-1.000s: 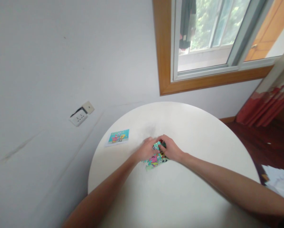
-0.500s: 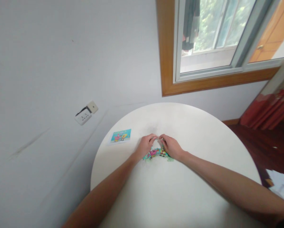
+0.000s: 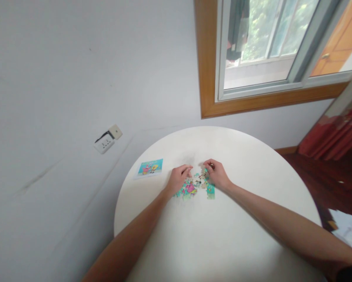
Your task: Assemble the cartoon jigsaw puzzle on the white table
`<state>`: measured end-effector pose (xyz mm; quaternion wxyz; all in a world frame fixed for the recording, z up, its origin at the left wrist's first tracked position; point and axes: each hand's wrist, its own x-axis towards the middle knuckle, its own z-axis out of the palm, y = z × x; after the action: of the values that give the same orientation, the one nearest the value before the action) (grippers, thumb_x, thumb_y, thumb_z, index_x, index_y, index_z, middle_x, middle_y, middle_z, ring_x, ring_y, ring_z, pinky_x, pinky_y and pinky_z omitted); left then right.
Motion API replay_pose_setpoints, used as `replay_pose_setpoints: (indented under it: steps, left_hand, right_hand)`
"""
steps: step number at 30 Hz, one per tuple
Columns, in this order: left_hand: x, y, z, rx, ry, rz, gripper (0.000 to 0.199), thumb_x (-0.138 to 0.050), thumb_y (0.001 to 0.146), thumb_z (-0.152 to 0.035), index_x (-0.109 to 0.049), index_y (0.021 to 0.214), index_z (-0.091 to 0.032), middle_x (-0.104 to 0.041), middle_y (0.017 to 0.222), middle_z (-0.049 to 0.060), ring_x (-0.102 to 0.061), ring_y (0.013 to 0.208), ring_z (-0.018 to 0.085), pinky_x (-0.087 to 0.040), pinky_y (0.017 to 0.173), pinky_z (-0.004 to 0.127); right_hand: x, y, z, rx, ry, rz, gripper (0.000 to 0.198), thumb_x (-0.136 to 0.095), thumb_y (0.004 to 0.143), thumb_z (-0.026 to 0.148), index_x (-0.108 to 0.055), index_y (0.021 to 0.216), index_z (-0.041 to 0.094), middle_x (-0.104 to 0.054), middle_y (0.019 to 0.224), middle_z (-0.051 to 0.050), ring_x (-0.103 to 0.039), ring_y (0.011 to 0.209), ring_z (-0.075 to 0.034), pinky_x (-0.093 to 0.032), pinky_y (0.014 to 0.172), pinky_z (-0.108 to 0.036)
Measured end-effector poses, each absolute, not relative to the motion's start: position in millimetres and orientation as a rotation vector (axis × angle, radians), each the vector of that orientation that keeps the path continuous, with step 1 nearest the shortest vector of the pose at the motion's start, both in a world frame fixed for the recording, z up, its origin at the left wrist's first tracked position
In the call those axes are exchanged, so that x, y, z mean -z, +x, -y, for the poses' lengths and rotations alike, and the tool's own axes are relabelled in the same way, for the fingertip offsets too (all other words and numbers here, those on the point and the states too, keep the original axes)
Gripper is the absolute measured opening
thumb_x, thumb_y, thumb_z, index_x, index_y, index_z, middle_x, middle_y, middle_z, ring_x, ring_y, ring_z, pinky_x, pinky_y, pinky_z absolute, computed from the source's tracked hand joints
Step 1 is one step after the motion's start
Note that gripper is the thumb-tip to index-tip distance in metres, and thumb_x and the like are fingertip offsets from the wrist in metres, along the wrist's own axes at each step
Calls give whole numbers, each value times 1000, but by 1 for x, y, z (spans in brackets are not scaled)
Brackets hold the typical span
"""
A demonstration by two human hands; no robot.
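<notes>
Several small jigsaw puzzle pieces (image 3: 190, 188), turquoise, pink and yellow, lie in a loose cluster on the white round table (image 3: 223, 235). My left hand (image 3: 179, 178) is at the cluster's left edge, its fingers curled in a pinch; whatever is between the fingertips is too small to make out. My right hand (image 3: 217, 173) is on the other side, thumb and fingers closed together, their contents unclear. Below its wrist side, a joined turquoise strip of puzzle (image 3: 211, 191) lies flat, partly covered by the hand.
A picture card (image 3: 150, 167) with two cartoon figures lies on the table's left side. The wall with a power socket (image 3: 104, 143) borders the table at the left. A window (image 3: 258, 47) is behind, and a red curtain (image 3: 331, 133) hangs at the right.
My hands have moved apart, the right one slightly up and to the right. Between them, the puzzle pieces now lie more scattered, and the turquoise strip shows more fully.
</notes>
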<state>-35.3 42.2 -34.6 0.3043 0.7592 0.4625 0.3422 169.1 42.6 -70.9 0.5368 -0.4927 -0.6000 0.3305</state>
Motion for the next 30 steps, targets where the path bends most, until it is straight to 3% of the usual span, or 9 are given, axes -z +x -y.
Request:
replay_pose_setpoints:
  steps: [4,7,11,16,23,25,27,30]
  left_hand:
    - [30,-40,-44,-923,2055,-1200,28,-47,93,-26,-71,105,-15,-74,93,6,-67,88,17,-52,86,30]
    - [29,-42,-44,-856,2130,-1121,27,-49,92,-23,-73,101,-18,-73,112,6,-64,107,19,-45,102,33]
    - [31,-40,-43,-803,2162,-1145,32,-45,96,-27,-71,112,-18,-72,115,5,-64,111,20,-45,104,36]
    - [28,-42,-46,-789,2211,-1228,31,-44,95,-22,-72,107,-17,-73,112,6,-65,106,20,-46,101,35]
    - [13,-65,-36,-549,2334,-1235,26,-55,90,-27,-70,111,-20,-69,116,7,-60,112,23,-41,104,36]
    - [10,-75,-29,-424,2369,-1242,40,-68,82,-34,-66,120,-22,-64,123,8,-55,117,26,-38,107,39]
    - [8,-82,-20,-289,2376,-1262,67,-80,68,-39,-59,130,-25,-58,129,9,-51,119,30,-37,107,43]
    - [8,-82,-11,-202,2356,-1294,90,-89,53,-38,-54,136,-31,-52,129,8,-47,118,33,-38,105,45]
  right_hand:
    - [69,172,-43,-971,-1108,1299,25,-55,83,40,-62,90,17,-56,64,2,-50,53,-12,-40,48,-25]
    - [67,174,-43,-1023,-1035,1290,23,-56,81,35,-62,93,17,-55,64,2,-51,54,-12,-42,50,-25]
    - [65,175,-41,-1094,-1007,1229,29,-61,75,29,-63,101,17,-63,80,-2,-56,59,-12,-45,54,-26]
    - [61,173,-37,-1122,-1067,1211,30,-61,77,35,-64,100,16,-62,68,0,-48,48,-11,-37,45,-25]
    - [54,177,-34,-827,-1183,1340,22,-55,87,37,-64,81,18,-63,74,-2,-56,71,-16,-45,68,-29]
    - [51,178,-34,-835,-1196,1365,25,-54,89,40,-63,80,18,-61,71,-1,-55,69,-16,-45,67,-29]
    - [47,179,-32,-847,-1150,1470,29,-51,92,42,-66,88,18,-64,80,-3,-58,76,-18,-47,72,-31]
    - [38,182,-20,-703,-1072,1790,36,-56,90,47,-67,112,21,-63,118,-11,-55,112,-25,-42,97,-44]
